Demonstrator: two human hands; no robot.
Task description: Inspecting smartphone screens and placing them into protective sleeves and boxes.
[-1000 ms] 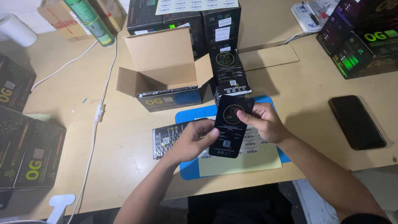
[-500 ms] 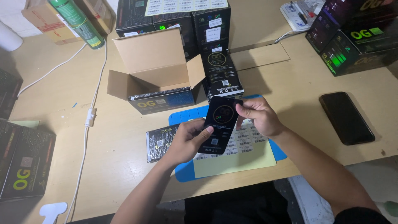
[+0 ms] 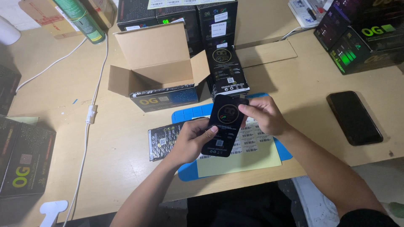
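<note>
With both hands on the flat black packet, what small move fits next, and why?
Probably carry the black packet forward into the open cardboard box: left hand and right hand hold it above the blue mat, and the box stands open just beyond.

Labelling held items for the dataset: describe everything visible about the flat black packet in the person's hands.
The flat black rectangular packet looks like slim glossy card or film, printed with a round gold emblem near its top and small pale print with a square code patch lower down. It is intact and closed, held above the blue mat and yellow sheet of sticker labels, tilted, top away from the person. The left hand grips its lower left edge; the right hand pinches its upper right corner.
</note>
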